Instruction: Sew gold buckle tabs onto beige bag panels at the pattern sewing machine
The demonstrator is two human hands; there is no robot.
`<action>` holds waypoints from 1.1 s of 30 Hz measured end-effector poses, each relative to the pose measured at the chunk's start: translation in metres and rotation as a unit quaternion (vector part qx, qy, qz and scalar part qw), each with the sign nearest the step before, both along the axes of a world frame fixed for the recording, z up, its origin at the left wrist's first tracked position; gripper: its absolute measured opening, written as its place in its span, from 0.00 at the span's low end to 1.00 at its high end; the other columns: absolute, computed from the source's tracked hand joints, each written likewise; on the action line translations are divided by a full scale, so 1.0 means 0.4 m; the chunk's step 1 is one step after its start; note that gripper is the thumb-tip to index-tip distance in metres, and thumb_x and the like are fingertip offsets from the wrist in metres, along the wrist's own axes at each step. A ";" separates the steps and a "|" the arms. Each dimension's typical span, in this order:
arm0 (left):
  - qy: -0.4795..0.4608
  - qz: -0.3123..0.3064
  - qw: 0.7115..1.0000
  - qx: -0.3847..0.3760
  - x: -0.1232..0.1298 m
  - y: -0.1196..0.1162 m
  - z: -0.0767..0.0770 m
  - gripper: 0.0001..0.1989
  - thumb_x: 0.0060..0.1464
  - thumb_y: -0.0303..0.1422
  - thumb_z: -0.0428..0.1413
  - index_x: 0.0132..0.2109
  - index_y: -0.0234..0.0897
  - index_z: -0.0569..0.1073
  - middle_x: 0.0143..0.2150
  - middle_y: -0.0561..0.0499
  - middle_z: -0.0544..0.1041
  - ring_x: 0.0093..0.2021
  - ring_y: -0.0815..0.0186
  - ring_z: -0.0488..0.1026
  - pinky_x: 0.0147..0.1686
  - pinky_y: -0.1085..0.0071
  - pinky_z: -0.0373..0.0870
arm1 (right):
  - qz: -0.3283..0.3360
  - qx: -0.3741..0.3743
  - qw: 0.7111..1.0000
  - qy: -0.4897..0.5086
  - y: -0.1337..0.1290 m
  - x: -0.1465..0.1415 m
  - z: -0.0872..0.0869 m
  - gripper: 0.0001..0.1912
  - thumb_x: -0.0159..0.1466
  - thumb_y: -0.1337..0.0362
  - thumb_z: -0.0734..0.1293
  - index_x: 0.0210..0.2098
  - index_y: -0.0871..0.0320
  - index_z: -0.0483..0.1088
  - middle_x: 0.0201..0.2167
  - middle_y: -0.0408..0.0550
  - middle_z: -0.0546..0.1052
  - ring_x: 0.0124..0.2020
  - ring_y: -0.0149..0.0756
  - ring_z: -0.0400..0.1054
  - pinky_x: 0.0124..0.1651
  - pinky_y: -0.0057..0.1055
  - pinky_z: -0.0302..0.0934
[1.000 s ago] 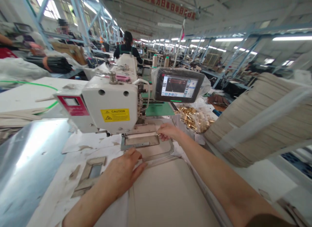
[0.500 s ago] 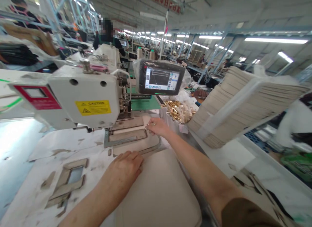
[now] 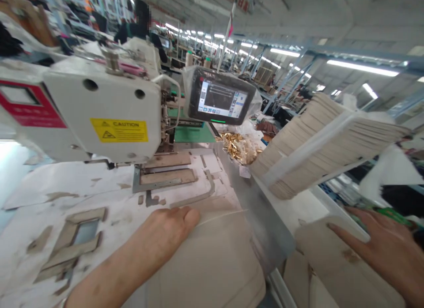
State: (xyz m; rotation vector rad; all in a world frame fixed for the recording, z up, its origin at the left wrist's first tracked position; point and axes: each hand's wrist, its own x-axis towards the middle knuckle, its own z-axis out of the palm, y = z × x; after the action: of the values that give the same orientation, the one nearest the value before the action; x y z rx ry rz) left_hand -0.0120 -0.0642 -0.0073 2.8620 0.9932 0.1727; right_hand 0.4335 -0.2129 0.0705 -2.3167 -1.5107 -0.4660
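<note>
Beige panel [image 3: 212, 264] lies at the near end of the counter [image 3: 261, 211], under the left hand [image 3: 168, 226], which rests flat with fingers pressed together, no pinch. Right hand [image 3: 384, 250] is out past the counter's right edge, fingers spread on a second beige panel [image 3: 334, 264], not gripping. Sewing clamp plate [image 3: 165, 178] sits under the machine head [image 3: 99, 114], ahead of the left hand and not touching it. Further off: touchscreen [image 3: 220, 96], bag of brass fittings [image 3: 238, 147], strapped stack of beige panels [image 3: 318, 144] toward the counter's far right.
</note>
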 end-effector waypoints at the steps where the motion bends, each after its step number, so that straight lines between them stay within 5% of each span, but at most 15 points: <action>1: 0.006 0.001 1.000 0.009 -0.001 -0.001 0.000 0.13 0.51 0.18 0.46 0.37 0.41 0.65 0.29 0.53 0.74 0.27 0.63 0.74 0.27 0.69 0.69 | 0.035 -0.020 0.998 0.050 0.016 -0.039 -0.019 0.26 0.49 0.42 0.70 0.44 0.46 0.75 0.47 0.59 0.76 0.50 0.63 0.69 0.51 0.56 0.62; 3: 0.010 0.009 1.000 0.020 -0.002 -0.002 0.003 0.11 0.52 0.19 0.46 0.37 0.41 0.64 0.28 0.54 0.73 0.27 0.63 0.74 0.26 0.69 0.69 | 0.121 -0.083 0.971 0.190 0.076 -0.149 -0.071 0.31 0.54 0.43 0.68 0.54 0.48 0.70 0.53 0.56 0.75 0.52 0.56 0.70 0.53 0.51 0.65; 5: 0.008 0.020 1.000 0.023 -0.004 -0.003 0.004 0.11 0.52 0.20 0.46 0.37 0.41 0.63 0.27 0.54 0.72 0.26 0.64 0.73 0.25 0.70 0.68 | 0.240 -0.142 0.906 0.317 0.148 -0.269 -0.129 0.31 0.59 0.48 0.66 0.59 0.51 0.66 0.56 0.55 0.73 0.54 0.50 0.70 0.54 0.44 0.66; 7: 0.005 0.035 0.999 0.018 -0.007 -0.003 0.003 0.11 0.52 0.19 0.45 0.37 0.40 0.63 0.26 0.55 0.71 0.25 0.65 0.72 0.24 0.71 0.67 | 0.302 -0.144 0.873 0.356 0.207 -0.368 -0.178 0.23 0.60 0.53 0.66 0.53 0.53 0.69 0.55 0.54 0.74 0.55 0.46 0.69 0.57 0.42 0.63; 9: -0.006 0.045 0.999 0.012 -0.012 -0.003 -0.004 0.11 0.51 0.19 0.45 0.37 0.40 0.62 0.24 0.56 0.70 0.23 0.66 0.71 0.22 0.72 0.65 | 0.301 -0.110 0.876 0.361 0.249 -0.425 -0.208 0.14 0.60 0.57 0.67 0.44 0.54 0.71 0.50 0.53 0.76 0.51 0.43 0.71 0.55 0.40 0.64; 13: -0.047 0.060 0.997 0.016 -0.019 0.002 -0.029 0.09 0.56 0.21 0.44 0.37 0.40 0.62 0.20 0.57 0.68 0.20 0.67 0.70 0.20 0.73 0.62 | 0.220 -0.084 0.880 0.411 0.300 -0.438 -0.221 0.23 0.54 0.55 0.71 0.46 0.55 0.66 0.39 0.49 0.77 0.31 0.36 0.70 0.35 0.32 0.66; 18: -0.054 0.122 0.990 -0.040 -0.012 0.007 -0.025 0.07 0.64 0.34 0.44 0.46 0.38 0.63 0.26 0.53 0.77 0.26 0.62 0.77 0.24 0.71 0.68 | 0.217 -0.182 0.802 0.526 0.347 -0.387 -0.202 0.18 0.57 0.46 0.66 0.29 0.56 0.65 0.23 0.41 0.71 0.23 0.32 0.65 0.26 0.27 0.58; 21: -0.082 0.102 0.990 -0.057 -0.006 -0.001 -0.007 0.16 0.63 0.38 0.47 0.55 0.38 0.60 0.36 0.50 0.80 0.35 0.60 0.79 0.32 0.67 0.74 | 0.137 -0.107 0.817 0.550 0.405 -0.339 -0.189 0.19 0.54 0.46 0.67 0.28 0.56 0.63 0.20 0.39 0.69 0.20 0.30 0.61 0.24 0.26 0.55; 27: -0.046 0.002 0.999 0.014 0.012 -0.018 -0.003 0.12 0.64 0.33 0.44 0.44 0.39 0.72 0.42 0.48 0.79 0.40 0.59 0.77 0.41 0.60 0.76 | 0.137 -0.066 0.879 0.452 0.572 -0.335 -0.213 0.13 0.55 0.53 0.63 0.28 0.57 0.64 0.21 0.41 0.69 0.23 0.32 0.62 0.25 0.26 0.54; 33: -0.022 0.104 0.993 0.046 0.000 -0.047 -0.055 0.27 0.59 0.43 0.53 0.60 0.31 0.68 0.60 0.38 0.72 0.60 0.48 0.68 0.59 0.51 0.67 | 0.202 -0.115 0.932 0.277 0.693 -0.486 -0.270 0.09 0.61 0.60 0.62 0.29 0.59 0.68 0.27 0.45 0.72 0.29 0.33 0.64 0.29 0.26 0.53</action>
State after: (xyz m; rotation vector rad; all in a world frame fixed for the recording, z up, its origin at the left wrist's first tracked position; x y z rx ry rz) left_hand -0.0118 -0.0829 -0.0292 2.8153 1.3057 0.3054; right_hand 0.2392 0.0642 -0.0374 -1.9597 -1.7266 0.4581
